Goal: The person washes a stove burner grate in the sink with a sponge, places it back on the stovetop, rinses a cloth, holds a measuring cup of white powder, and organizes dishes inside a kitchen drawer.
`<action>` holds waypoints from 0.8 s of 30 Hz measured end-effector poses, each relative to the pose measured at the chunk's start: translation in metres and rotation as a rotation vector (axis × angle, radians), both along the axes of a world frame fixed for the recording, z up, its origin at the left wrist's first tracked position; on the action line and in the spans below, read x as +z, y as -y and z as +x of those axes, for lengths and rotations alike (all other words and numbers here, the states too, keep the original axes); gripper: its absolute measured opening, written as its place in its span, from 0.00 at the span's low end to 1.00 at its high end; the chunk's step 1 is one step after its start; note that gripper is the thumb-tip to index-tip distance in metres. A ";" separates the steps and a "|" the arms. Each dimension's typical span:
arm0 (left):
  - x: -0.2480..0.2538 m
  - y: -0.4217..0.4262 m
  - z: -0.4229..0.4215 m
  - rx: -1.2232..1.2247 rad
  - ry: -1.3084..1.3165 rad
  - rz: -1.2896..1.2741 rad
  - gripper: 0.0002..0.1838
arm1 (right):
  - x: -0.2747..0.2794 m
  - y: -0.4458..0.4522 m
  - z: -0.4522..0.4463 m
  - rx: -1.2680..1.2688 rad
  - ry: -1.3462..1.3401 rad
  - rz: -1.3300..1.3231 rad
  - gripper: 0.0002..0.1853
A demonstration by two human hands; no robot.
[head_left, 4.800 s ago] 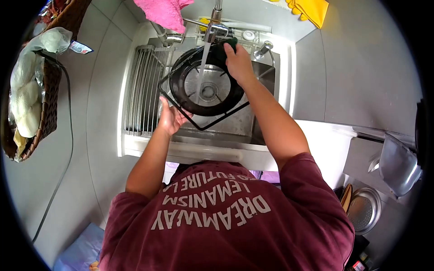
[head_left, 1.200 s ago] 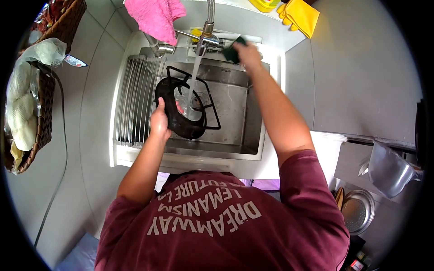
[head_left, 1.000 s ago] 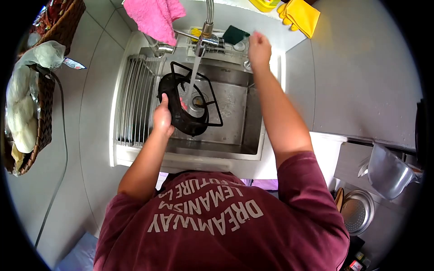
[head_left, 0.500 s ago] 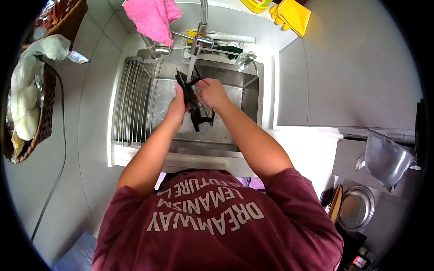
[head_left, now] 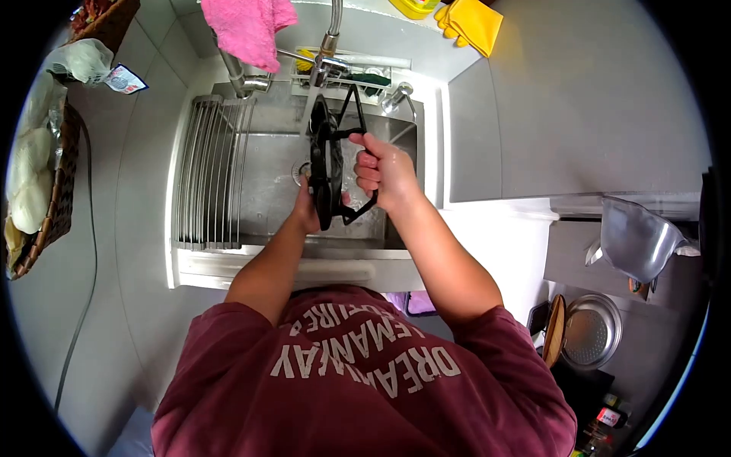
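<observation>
A black stove grate (head_left: 326, 164), a ring joined to an angular frame, is held on edge over the sink (head_left: 266, 202). My left hand (head_left: 307, 209) grips its lower left side, with some fingers hidden behind it. On the other side, my right hand (head_left: 387, 174) is curled around the frame's bar, the thumb lying near a prong. Water runs from the faucet (head_left: 324, 70) down by the grate's upper end. Wet streaks show on the sink floor around the drain (head_left: 301, 172).
A roll-up drying rack (head_left: 209, 175) covers the sink's left side. Behind it hangs a pink cloth (head_left: 247, 30). A caddy (head_left: 358, 76) with brushes and a soap dispenser (head_left: 397, 97) line the back. Yellow gloves (head_left: 472, 27) lie on the right counter; a wicker basket (head_left: 57, 206) stands left.
The grate has turned so its ring and frame show more widely, and it sits a little farther right. My right hand has shifted from inside it to its outer right bar.
</observation>
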State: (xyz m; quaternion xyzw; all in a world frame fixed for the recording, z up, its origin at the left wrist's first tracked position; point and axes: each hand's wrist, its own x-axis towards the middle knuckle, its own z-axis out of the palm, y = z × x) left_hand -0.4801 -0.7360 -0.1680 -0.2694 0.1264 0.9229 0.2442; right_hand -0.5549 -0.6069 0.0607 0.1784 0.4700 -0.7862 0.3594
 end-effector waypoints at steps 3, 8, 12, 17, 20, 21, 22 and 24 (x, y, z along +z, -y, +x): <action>0.016 0.007 0.000 0.141 -0.057 0.023 0.46 | -0.009 -0.029 -0.009 0.076 -0.066 0.007 0.14; 0.054 0.046 0.004 0.210 -0.074 -0.229 0.42 | -0.055 -0.057 -0.032 0.149 -0.169 0.196 0.11; 0.074 0.094 -0.004 0.130 -0.084 -0.789 0.24 | -0.110 -0.049 -0.028 -0.009 -0.129 0.218 0.08; 0.102 0.102 -0.002 -0.066 -0.051 -0.855 0.15 | -0.118 -0.049 -0.036 0.001 -0.080 0.374 0.08; 0.072 0.083 -0.002 0.019 0.022 -0.586 0.16 | -0.086 -0.052 -0.055 0.072 -0.124 0.371 0.09; 0.064 0.076 -0.003 -0.013 0.057 -0.509 0.17 | -0.077 -0.052 -0.059 0.084 -0.166 0.402 0.10; 0.046 0.069 -0.006 -0.004 0.027 -0.414 0.17 | -0.063 -0.052 -0.061 0.109 -0.202 0.422 0.11; 0.024 0.052 -0.013 0.010 -0.031 -0.221 0.17 | -0.040 -0.049 -0.055 0.057 -0.258 0.463 0.13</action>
